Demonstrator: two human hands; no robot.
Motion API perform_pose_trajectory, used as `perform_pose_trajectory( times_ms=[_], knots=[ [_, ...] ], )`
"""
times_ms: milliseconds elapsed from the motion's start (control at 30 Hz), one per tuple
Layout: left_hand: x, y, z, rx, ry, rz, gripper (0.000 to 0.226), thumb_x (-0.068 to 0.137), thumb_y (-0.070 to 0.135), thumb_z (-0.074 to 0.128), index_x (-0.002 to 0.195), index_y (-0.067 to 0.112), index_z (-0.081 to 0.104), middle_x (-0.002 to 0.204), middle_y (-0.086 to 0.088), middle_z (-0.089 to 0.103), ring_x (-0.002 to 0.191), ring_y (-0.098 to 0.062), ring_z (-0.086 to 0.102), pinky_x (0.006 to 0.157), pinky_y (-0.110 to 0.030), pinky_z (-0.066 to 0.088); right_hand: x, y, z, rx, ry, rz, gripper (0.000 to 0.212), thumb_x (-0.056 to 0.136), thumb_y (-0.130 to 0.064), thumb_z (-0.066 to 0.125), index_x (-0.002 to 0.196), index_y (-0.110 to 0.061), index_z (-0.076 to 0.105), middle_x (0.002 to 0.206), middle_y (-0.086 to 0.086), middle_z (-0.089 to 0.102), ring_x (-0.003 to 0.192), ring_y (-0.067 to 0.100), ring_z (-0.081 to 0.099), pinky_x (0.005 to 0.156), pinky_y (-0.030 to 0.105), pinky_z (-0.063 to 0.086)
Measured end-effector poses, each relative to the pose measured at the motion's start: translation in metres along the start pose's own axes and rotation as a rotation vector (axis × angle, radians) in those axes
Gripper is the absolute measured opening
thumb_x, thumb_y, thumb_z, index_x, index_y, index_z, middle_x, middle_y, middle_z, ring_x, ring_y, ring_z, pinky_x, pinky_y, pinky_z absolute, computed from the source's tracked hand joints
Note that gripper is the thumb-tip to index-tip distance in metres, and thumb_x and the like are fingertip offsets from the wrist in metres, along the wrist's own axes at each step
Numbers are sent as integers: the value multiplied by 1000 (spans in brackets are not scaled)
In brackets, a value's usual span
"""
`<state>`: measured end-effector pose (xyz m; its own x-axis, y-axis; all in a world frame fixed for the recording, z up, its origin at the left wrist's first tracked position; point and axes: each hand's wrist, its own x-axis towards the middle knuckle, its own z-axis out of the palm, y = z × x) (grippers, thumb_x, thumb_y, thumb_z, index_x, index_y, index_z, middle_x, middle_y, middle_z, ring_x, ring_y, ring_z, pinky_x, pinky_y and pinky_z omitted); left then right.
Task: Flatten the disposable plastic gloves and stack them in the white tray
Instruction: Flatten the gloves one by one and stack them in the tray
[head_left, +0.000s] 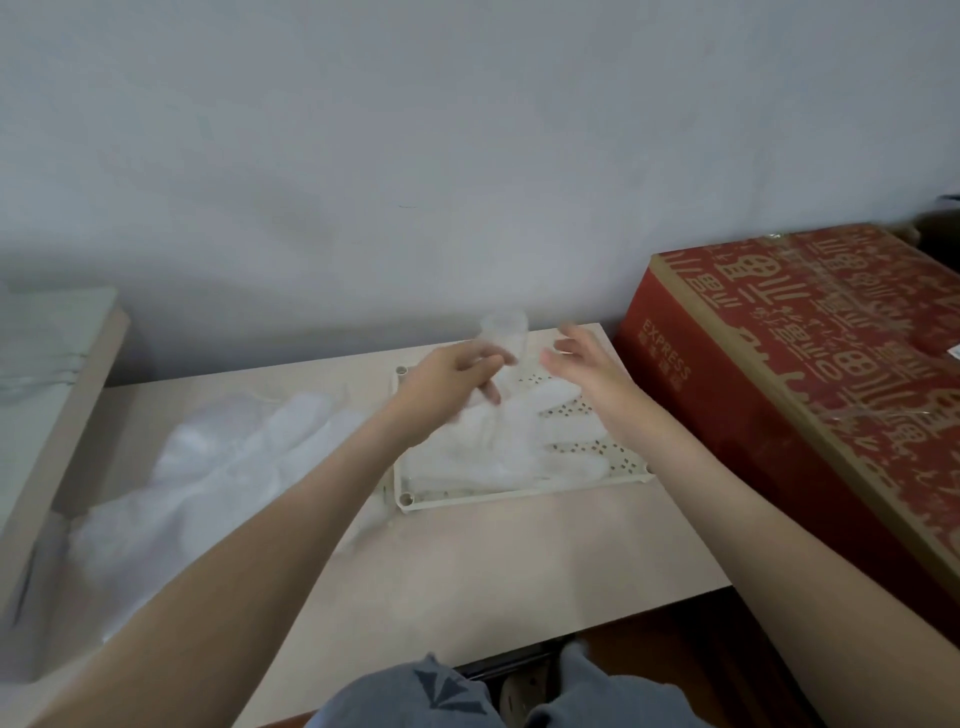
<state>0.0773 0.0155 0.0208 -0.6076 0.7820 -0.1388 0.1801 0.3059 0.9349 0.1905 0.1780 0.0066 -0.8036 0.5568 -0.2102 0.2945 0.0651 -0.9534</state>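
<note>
The white perforated tray (524, 498) lies on the pale table, with flattened clear plastic gloves (524, 441) spread in it, their fingers pointing right. A heap of crumpled clear gloves (218, 483) sits on the table to the tray's left. My left hand (457, 376) hovers over the tray's far left part, fingers pinched on what looks like a clear plastic cup (505, 338), which is blurred. My right hand (587, 369) floats over the tray's far right side, fingers spread, holding nothing.
A large red printed cardboard box (810, 374) stands right of the table, close to my right forearm. A pale board or shelf (52, 395) rises at the left edge. A grey wall lies behind. My knees (431, 696) show below the table's front edge.
</note>
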Motion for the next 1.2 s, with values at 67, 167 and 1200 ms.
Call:
perform_pose_trajectory(
  times_ms=[67, 167, 1200],
  knots=[
    [-3, 12, -2, -116, -104, 60, 20, 100, 31, 47, 101, 32, 67, 66, 4, 61, 45, -8, 30, 43, -21, 20, 10, -1, -3, 223, -45, 26, 76, 82, -56, 57, 145, -27, 27, 134, 0, 53, 123, 18, 52, 105, 35, 35],
    [-5, 18, -5, -280, -218, 130, 21, 97, 34, 49, 102, 32, 69, 68, -1, 63, 49, -14, 31, 47, -26, 20, 16, 1, -9, 448, -138, 51, 76, 82, -61, 56, 143, -23, 29, 127, 20, 61, 118, 23, 59, 113, 37, 30],
    [26, -92, 7, 346, 152, -100, 42, 89, 0, 36, 122, 24, 50, 97, 11, 62, 72, -13, 55, 58, -17, 42, 60, 35, -19, -307, -234, 110, 47, 85, 5, 62, 125, -19, 54, 97, -1, 55, 78, 7, 53, 69, 17, 46]
  ],
)
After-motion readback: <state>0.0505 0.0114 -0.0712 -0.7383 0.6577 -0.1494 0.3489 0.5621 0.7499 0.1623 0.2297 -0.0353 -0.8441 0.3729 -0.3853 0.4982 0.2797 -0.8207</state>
